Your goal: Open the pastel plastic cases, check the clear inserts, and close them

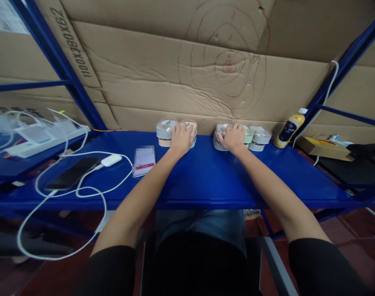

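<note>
At the back of the blue table, several round lidded plastic containers stand in two groups. My left hand (181,137) is over the left group, its fingers closed over a container with a pinkish top (193,128). Left of that hand is a grey container (166,128) on a pinkish one. My right hand (233,137) grips the right group from above, thumb spread to the left, fingers over a green container (248,135). A dark grey container (218,133) is on its left and a light grey container (260,136) on its right. The hands partly hide the containers.
A juice bottle (290,128) stands right of the containers. On the left lie a lit phone (144,161), a dark phone (73,173), a white charging case (111,160) and looped white cables. A power strip (48,142) is farther left. Cardboard (150,78) backs the table.
</note>
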Motion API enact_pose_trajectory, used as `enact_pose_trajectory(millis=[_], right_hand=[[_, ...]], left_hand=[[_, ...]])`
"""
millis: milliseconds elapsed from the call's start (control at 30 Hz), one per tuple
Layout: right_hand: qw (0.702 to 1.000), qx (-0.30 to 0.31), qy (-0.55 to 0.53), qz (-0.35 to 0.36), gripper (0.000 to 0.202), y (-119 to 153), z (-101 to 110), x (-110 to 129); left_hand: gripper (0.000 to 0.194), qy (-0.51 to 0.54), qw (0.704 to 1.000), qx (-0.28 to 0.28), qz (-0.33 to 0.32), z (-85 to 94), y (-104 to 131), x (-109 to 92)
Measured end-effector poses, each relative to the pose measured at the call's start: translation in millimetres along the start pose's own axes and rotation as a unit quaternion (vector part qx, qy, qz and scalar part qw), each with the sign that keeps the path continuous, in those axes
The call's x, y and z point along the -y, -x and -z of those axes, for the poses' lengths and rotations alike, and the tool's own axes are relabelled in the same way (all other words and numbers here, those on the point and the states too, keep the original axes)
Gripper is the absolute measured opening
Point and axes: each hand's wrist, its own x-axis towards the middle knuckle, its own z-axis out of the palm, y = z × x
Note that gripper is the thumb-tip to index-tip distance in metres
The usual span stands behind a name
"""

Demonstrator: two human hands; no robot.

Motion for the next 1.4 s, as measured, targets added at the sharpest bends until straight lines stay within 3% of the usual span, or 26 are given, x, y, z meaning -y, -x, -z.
enact_pose_trajectory(millis=[233,400,600,767,833,933,1000,1100,1200,1267,1400], right_hand=[[1.0,-0.016,-0.019,-0.004,0.078,2.1,6.3,3.9],[0.994,-0.066,-0.072,0.041,0.065,29.7,22.3,0.4],[0.973,-0.105,-0.178,0.103,0.042,61.9,27.1,-7.0],[0.932,-0.075,-0.304,0.182,0.036,72.6,29.6,-6.1],[0.909,-0.035,-0.343,0.233,0.057,75.1,32.4,-9.2],[0.875,0.052,-0.375,0.302,0.107,76.8,31.6,-16.8],[0.857,0.112,-0.385,0.325,0.119,77.7,27.5,-19.7],[0.844,0.165,-0.384,0.335,0.11,82.2,22.0,-16.0],[0.852,0.159,-0.382,0.322,0.1,90.1,21.6,-8.7],[0.858,0.142,-0.388,0.305,0.098,93.4,23.1,-9.9],[0.867,0.133,-0.403,0.262,0.085,89.7,24.2,-39.9]], left_hand=[[0.054,0.003,1.0,0.007,-0.005,0.0,0.0,-7.3],[0.05,0.008,1.0,0.015,0.003,-1.6,1.5,-14.4],[0.053,0.075,0.997,-0.01,-0.03,1.6,0.4,-3.9],[0.05,0.169,0.981,-0.03,-0.087,20.4,34.5,-10.1],[0.05,0.215,0.968,-0.014,-0.131,30.3,58.7,-18.4],[0.052,0.27,0.943,0.064,-0.183,41.8,89.0,-30.3],[0.052,0.299,0.923,0.127,-0.208,45.0,99.4,-34.5],[0.073,0.32,0.917,0.158,-0.18,41.7,102.1,-33.7],[0.11,0.342,0.915,0.174,-0.123,33.1,99.6,-28.7],[0.12,0.363,0.901,0.207,-0.113,29.1,98.8,-26.7],[0.131,0.376,0.897,0.212,-0.094,29.7,100.4,-29.5]])
